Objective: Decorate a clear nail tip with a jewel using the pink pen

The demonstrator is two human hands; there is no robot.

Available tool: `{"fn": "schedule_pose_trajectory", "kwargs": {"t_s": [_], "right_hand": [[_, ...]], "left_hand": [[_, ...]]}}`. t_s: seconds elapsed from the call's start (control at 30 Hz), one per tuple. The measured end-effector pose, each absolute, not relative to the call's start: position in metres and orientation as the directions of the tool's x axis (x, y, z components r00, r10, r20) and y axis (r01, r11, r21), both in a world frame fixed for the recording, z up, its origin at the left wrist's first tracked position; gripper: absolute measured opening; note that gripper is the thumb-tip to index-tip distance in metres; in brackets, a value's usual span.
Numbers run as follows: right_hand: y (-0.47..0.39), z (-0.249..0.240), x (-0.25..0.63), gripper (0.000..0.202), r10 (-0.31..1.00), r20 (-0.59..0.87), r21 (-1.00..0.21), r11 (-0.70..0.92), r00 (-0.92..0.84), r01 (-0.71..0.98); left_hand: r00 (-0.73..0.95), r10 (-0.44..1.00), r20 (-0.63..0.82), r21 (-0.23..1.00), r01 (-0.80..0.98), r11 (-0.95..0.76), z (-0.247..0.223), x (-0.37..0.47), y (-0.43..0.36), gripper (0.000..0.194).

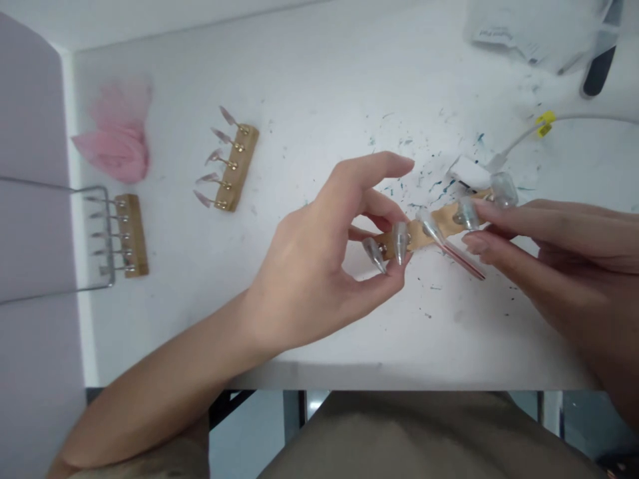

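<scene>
The left hand [319, 266] pinches the near end of a small wooden strip [429, 231] between thumb and fingers [394, 216], its index finger lifted free above the rest. The strip carries a row of clear pointed nail tips [399, 241] on little metal pegs and hangs just above the desk [309, 100], stretched between the two hands. The right hand [559, 253] grasps the strip's other end, fingers laid flat along it, and a thin red stick [464, 259] pokes out from under those fingers toward the left hand; whether it is gripped together with the strip I cannot tell. Just past the right fingers lie a small white plug [469, 173] and its white cable [519, 140] with a yellow tag [545, 122], amid blue-green specks scattered on the desk. Well off beyond the left fingers stands a second wooden strip [238, 166] with pinkish tips, and farther still a third strip [134, 234] resting against a wire frame [107, 279], with a pink feathery bundle [117, 143] behind it. At the far corner past the right hand sit crumpled paper [519, 30] and a black handle [599, 70].
</scene>
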State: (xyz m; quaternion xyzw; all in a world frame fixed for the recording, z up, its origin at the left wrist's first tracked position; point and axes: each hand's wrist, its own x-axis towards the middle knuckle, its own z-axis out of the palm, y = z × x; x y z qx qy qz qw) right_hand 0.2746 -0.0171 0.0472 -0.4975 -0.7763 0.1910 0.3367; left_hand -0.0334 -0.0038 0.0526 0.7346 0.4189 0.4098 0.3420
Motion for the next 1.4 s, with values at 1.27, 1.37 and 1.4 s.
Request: {"fn": "schedule_pose_trajectory", "kwargs": {"t_s": [1.27,1.37,1.4], "right_hand": [[-0.02,0.035,0.286,0.033,0.924,0.319,-0.703,0.38,-0.21,0.601],[-0.019,0.046,0.266,0.015,0.89,0.358,-0.624,0.452,-0.281,0.638],[-0.019,0.049,0.262,0.015,0.882,0.367,-0.607,0.468,-0.296,0.642]], "left_hand": [[0.116,0.952,0.282,0.473,0.847,-0.243,0.031,-0.05,0.029,0.059],[0.093,0.967,0.237,0.408,0.894,-0.186,0.031,-0.052,0.029,0.065],[0.089,0.971,0.224,0.389,0.905,-0.173,0.031,-0.053,0.029,0.068]]}}
